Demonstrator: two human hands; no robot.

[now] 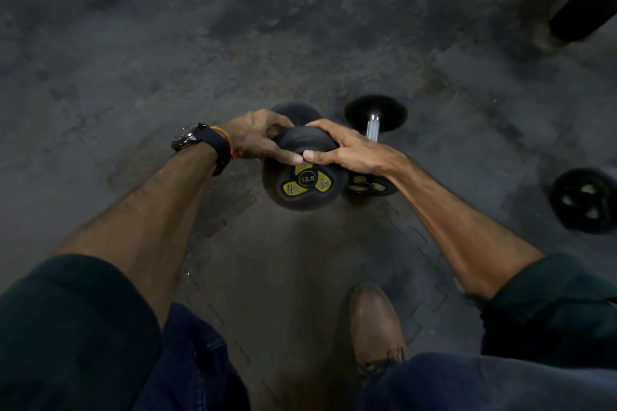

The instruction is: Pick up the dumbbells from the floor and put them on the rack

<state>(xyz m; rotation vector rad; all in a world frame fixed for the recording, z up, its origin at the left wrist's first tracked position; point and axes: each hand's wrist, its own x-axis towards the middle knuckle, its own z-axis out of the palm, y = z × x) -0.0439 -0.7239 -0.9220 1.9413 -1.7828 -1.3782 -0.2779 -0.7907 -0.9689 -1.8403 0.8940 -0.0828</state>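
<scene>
A black dumbbell (300,187) marked 12.5 with yellow patches on its end lies pointing toward me at the centre. My left hand (257,138) and my right hand (347,150) both grip its near head, thumbs meeting on top. Just right of it lies a second dumbbell (375,117) with a chrome handle, its near end partly hidden by my right hand. A third black dumbbell (584,200) lies at the right edge. No rack shows clearly.
The floor (233,43) is dark interlocking rubber matting. A black post or leg (584,3) stands at the top right. My brown shoe (377,324) is planted just below the dumbbells.
</scene>
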